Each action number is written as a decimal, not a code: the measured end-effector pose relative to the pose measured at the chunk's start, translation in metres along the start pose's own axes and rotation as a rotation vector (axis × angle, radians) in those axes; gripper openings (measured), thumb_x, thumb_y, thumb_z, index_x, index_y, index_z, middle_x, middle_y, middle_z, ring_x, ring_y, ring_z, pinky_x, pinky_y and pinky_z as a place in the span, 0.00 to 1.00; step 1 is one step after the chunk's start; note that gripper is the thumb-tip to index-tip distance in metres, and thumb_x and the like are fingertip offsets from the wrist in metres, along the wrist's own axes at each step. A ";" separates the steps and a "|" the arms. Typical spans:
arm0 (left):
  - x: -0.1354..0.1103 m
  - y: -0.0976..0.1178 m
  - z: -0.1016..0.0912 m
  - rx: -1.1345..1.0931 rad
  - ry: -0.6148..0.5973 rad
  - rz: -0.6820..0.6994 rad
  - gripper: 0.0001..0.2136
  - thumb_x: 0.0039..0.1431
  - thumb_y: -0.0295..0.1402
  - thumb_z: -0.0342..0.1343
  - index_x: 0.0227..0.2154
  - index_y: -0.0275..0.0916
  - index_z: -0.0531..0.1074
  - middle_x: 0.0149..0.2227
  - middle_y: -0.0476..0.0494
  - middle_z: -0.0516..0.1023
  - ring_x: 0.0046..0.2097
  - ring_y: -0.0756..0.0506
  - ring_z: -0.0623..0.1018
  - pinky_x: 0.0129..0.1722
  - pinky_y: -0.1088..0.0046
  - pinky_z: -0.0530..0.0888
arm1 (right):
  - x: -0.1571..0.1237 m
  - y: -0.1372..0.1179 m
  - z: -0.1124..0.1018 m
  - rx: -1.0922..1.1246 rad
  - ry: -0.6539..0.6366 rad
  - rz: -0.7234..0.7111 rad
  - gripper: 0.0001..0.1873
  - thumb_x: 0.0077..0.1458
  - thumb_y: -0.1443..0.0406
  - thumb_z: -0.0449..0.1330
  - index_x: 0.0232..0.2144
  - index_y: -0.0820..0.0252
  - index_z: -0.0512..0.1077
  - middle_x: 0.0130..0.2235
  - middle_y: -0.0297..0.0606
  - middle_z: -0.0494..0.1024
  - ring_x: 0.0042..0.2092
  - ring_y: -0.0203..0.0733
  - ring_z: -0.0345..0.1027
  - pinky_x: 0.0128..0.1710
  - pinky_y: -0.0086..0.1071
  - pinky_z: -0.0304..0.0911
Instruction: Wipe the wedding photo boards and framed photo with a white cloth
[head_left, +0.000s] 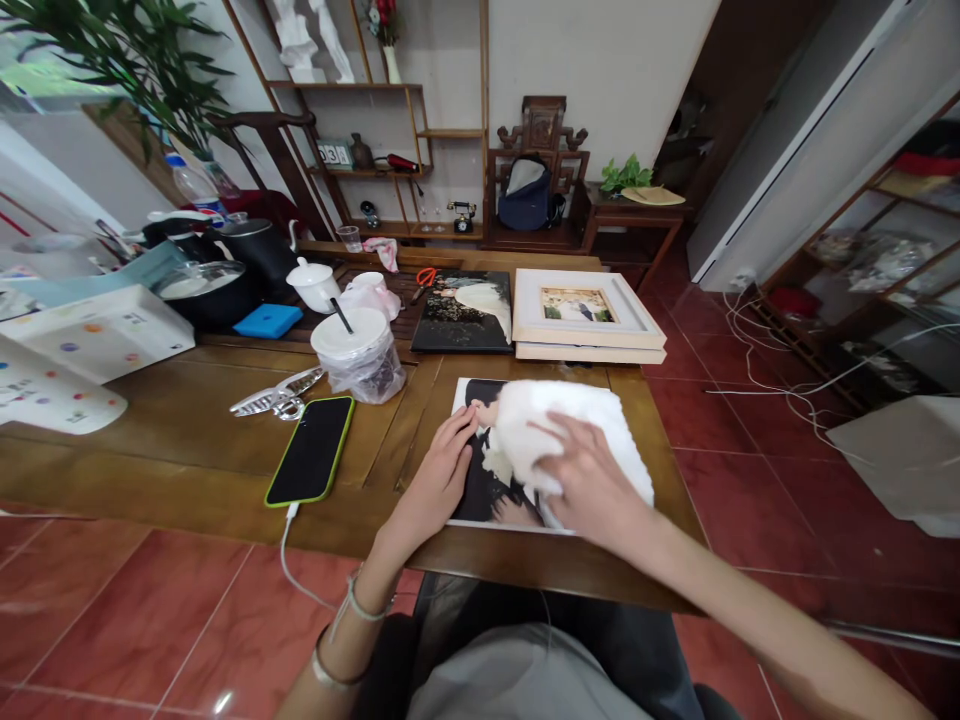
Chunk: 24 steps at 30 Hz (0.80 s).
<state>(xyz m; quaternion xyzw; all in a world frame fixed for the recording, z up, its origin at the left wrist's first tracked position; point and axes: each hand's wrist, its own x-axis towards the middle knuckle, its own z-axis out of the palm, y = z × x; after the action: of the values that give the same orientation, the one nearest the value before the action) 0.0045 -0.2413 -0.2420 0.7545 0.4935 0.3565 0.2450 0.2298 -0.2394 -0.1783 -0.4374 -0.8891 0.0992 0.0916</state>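
A large photo print (480, 495) lies near the table's front edge, showing a dark-haired person in dark clothes with a pale flower. My left hand (442, 465) rests on its left side, fingers stretched out and laid flat near the pictured face. Over the right part of the print is a fluffy white cloth (600, 410), which hides much of the picture. My right hand (592, 475) presses on top of this cloth with its fingers apart and slightly bent; the fingertips look a little blurred.
Behind the print lie a dark photo panel (465, 315) and stacked white frames (630, 320). To the left are a lidded cup (360, 350) with a straw, silver scissors (277, 395) and a phone (311, 450) with a charging cable. Orange-handled scissors (425, 278) lie farther back.
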 end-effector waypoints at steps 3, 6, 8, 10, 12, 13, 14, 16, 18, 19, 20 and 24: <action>0.003 0.000 0.001 0.025 0.046 0.001 0.17 0.67 0.30 0.38 0.56 0.39 0.63 0.62 0.39 0.61 0.64 0.46 0.58 0.64 0.58 0.55 | 0.027 0.027 -0.002 -0.086 0.069 0.060 0.14 0.46 0.72 0.57 0.36 0.64 0.77 0.52 0.56 0.71 0.63 0.59 0.47 0.55 0.55 0.50; 0.004 0.003 0.000 0.046 0.058 -0.011 0.18 0.67 0.30 0.39 0.57 0.37 0.61 0.61 0.38 0.61 0.64 0.46 0.59 0.64 0.59 0.56 | 0.035 0.034 0.001 -0.124 0.097 0.087 0.13 0.48 0.71 0.57 0.37 0.64 0.77 0.53 0.55 0.71 0.63 0.59 0.48 0.56 0.57 0.48; 0.004 0.004 -0.001 0.039 0.031 -0.011 0.19 0.67 0.30 0.38 0.59 0.37 0.58 0.63 0.38 0.59 0.65 0.47 0.57 0.65 0.61 0.54 | 0.031 0.028 0.004 -0.124 0.099 0.052 0.13 0.48 0.70 0.58 0.37 0.63 0.77 0.58 0.52 0.66 0.63 0.60 0.45 0.59 0.58 0.44; 0.004 0.005 -0.002 0.022 -0.005 -0.018 0.21 0.67 0.30 0.38 0.61 0.38 0.55 0.65 0.40 0.56 0.66 0.47 0.54 0.66 0.61 0.52 | 0.020 0.016 0.007 -0.116 0.077 -0.001 0.13 0.47 0.71 0.59 0.37 0.62 0.78 0.60 0.50 0.63 0.64 0.60 0.43 0.60 0.58 0.41; 0.004 0.005 -0.005 0.005 -0.026 -0.037 0.22 0.67 0.30 0.38 0.62 0.39 0.54 0.66 0.43 0.54 0.67 0.47 0.52 0.66 0.62 0.51 | 0.004 0.001 0.012 -0.086 0.035 -0.053 0.14 0.45 0.71 0.60 0.37 0.60 0.78 0.61 0.49 0.62 0.64 0.61 0.43 0.61 0.58 0.39; 0.004 0.004 -0.006 -0.002 -0.031 -0.047 0.21 0.67 0.31 0.38 0.62 0.40 0.55 0.66 0.44 0.55 0.67 0.47 0.52 0.66 0.62 0.51 | -0.005 -0.008 0.014 -0.062 0.013 -0.080 0.13 0.45 0.70 0.61 0.36 0.59 0.78 0.62 0.48 0.61 0.65 0.61 0.43 0.62 0.58 0.38; 0.004 0.004 -0.007 -0.003 -0.034 -0.053 0.21 0.67 0.31 0.38 0.62 0.40 0.55 0.65 0.44 0.55 0.67 0.47 0.53 0.66 0.62 0.51 | -0.015 -0.017 0.018 -0.036 -0.003 -0.106 0.11 0.46 0.69 0.61 0.35 0.58 0.79 0.62 0.48 0.60 0.65 0.62 0.42 0.62 0.59 0.38; 0.004 0.003 -0.007 0.014 -0.039 -0.053 0.21 0.67 0.31 0.38 0.61 0.41 0.57 0.65 0.45 0.56 0.66 0.47 0.53 0.66 0.61 0.51 | -0.033 -0.034 0.024 0.006 -0.023 -0.162 0.08 0.49 0.66 0.60 0.32 0.58 0.79 0.63 0.49 0.57 0.65 0.64 0.39 0.62 0.60 0.36; 0.004 0.002 -0.007 0.042 -0.043 -0.044 0.21 0.67 0.31 0.38 0.61 0.41 0.57 0.66 0.44 0.55 0.67 0.46 0.53 0.66 0.60 0.52 | -0.045 -0.047 0.028 0.024 -0.038 -0.211 0.08 0.51 0.65 0.58 0.28 0.60 0.78 0.64 0.50 0.55 0.66 0.65 0.35 0.62 0.60 0.34; 0.004 0.002 -0.007 0.053 -0.041 -0.037 0.21 0.67 0.31 0.38 0.61 0.41 0.57 0.66 0.44 0.55 0.67 0.46 0.53 0.66 0.59 0.52 | -0.048 -0.052 0.029 0.027 -0.045 -0.227 0.09 0.52 0.65 0.57 0.27 0.61 0.78 0.64 0.51 0.54 0.66 0.65 0.33 0.62 0.61 0.33; 0.003 0.002 -0.006 0.061 -0.041 -0.031 0.21 0.67 0.31 0.38 0.62 0.40 0.56 0.66 0.44 0.54 0.67 0.46 0.53 0.65 0.58 0.53 | -0.048 -0.054 0.029 0.030 -0.058 -0.239 0.10 0.52 0.64 0.57 0.27 0.61 0.78 0.65 0.51 0.53 0.66 0.66 0.31 0.62 0.62 0.31; 0.003 0.002 -0.006 0.081 -0.045 0.015 0.21 0.67 0.30 0.37 0.62 0.41 0.55 0.66 0.43 0.54 0.67 0.45 0.53 0.65 0.58 0.53 | -0.026 -0.041 0.021 0.059 -0.137 -0.173 0.12 0.48 0.62 0.61 0.36 0.60 0.78 0.65 0.50 0.53 0.66 0.68 0.25 0.59 0.66 0.25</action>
<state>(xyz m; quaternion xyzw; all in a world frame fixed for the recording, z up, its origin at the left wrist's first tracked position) 0.0023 -0.2392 -0.2357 0.7753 0.4962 0.3212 0.2225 0.2087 -0.2864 -0.1894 -0.3483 -0.9244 0.1468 0.0515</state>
